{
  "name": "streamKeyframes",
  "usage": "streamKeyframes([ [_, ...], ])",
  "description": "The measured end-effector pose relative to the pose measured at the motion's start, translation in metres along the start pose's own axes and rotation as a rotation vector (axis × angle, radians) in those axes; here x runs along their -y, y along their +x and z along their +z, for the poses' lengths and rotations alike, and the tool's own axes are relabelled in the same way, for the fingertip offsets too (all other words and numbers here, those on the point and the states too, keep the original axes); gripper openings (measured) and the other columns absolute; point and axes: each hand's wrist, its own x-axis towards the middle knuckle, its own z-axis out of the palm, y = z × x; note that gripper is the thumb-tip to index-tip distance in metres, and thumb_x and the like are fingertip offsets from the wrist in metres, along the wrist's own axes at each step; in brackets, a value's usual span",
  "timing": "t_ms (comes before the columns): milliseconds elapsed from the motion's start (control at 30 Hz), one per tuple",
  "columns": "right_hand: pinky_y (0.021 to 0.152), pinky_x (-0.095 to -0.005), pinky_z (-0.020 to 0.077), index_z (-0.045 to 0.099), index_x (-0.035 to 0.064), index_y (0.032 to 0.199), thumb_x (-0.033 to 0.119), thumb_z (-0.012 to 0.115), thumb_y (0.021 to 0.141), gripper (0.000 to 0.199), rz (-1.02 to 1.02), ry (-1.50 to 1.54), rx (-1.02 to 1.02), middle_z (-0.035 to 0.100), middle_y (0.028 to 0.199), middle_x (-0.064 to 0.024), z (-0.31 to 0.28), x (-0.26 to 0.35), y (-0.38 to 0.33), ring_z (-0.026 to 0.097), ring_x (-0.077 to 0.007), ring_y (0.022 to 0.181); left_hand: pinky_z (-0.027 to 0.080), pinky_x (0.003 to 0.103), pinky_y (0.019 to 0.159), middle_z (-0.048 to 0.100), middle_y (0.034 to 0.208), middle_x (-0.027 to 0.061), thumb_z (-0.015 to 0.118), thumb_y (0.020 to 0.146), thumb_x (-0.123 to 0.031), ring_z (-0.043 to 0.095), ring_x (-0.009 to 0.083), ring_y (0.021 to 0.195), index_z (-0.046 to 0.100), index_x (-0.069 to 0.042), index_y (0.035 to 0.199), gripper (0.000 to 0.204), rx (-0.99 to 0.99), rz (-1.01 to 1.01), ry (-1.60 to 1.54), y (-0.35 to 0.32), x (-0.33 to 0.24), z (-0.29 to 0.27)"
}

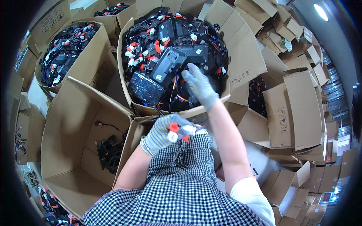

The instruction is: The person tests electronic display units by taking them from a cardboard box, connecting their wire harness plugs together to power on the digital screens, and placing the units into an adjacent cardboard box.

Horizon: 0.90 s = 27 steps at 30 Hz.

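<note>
My left hand (162, 132), in a striped grey glove, is closed around wire connectors (174, 130) with red and white plugs, in front of my checked apron (181, 180). My right hand (200, 84), in a pale glove, reaches over the near right part of a large carton (121, 64). Its fingers are stretched out, and no held thing shows in it. Beside the fingers lie black plastic units, among them a flat black casing (168, 64) with a perforated patch. A film-wrapped black unit (145, 89) rests near the carton's front. Colored wires run between them.
A tall open carton (62, 132) at left holds a few black parts (109, 152) with cables. Another carton (96, 49) behind it is heaped with black units. To the right stand an open carton (277, 116) and stacked cardboard boxes (301, 56).
</note>
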Motion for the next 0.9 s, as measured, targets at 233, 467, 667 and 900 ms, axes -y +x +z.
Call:
streamKeyframes([
  [233,0.101,-0.0369,0.0367,0.05,0.0015,0.122,0.018,0.058,0.084,0.043,-0.535,-0.004,0.112,0.049,0.126,-0.0214,0.051,0.048,-0.014,0.046,-0.034,0.12,0.048,0.034,0.075,0.062,0.089,0.0062,0.079,0.063,-0.011,0.059,0.0236,0.083,0.066,-0.015,0.108,0.047,0.178,0.123,0.387,-0.01,0.006,-0.016],
  [467,0.085,-0.0361,0.047,0.05,0.0012,0.123,0.033,0.053,0.09,0.046,-0.297,-0.055,0.506,0.062,0.106,-0.0175,-0.02,0.057,-0.121,0.061,-0.033,0.095,0.048,0.032,0.075,0.06,0.091,0.0068,0.073,0.069,-0.007,0.06,0.0222,0.084,0.064,-0.009,0.106,0.039,0.024,0.013,0.131,-0.011,-0.002,-0.012],
  [667,0.092,-0.0387,0.0416,0.053,0.0045,0.122,0.043,0.049,0.092,0.05,-0.071,-0.099,0.436,0.063,0.099,-0.0164,-0.03,0.058,-0.17,0.055,-0.0323,0.104,0.05,0.034,0.064,0.061,0.083,0.0073,0.076,0.066,-0.021,0.062,0.0261,0.074,0.065,-0.011,0.099,0.036,-0.044,0.147,0.644,-0.02,-0.012,-0.005],
  [900,0.066,-0.0343,0.0485,0.065,0.0058,0.093,0.023,0.059,0.087,0.019,-0.275,-0.502,0.232,0.063,0.074,-0.0093,-0.055,0.053,-0.151,0.059,-0.0282,0.068,0.047,0.03,0.061,0.062,0.076,0.0073,0.07,0.073,-0.017,0.059,0.021,0.066,0.066,-0.009,0.096,0.025,-0.444,0.101,0.687,-0.05,-0.024,-0.01],
])
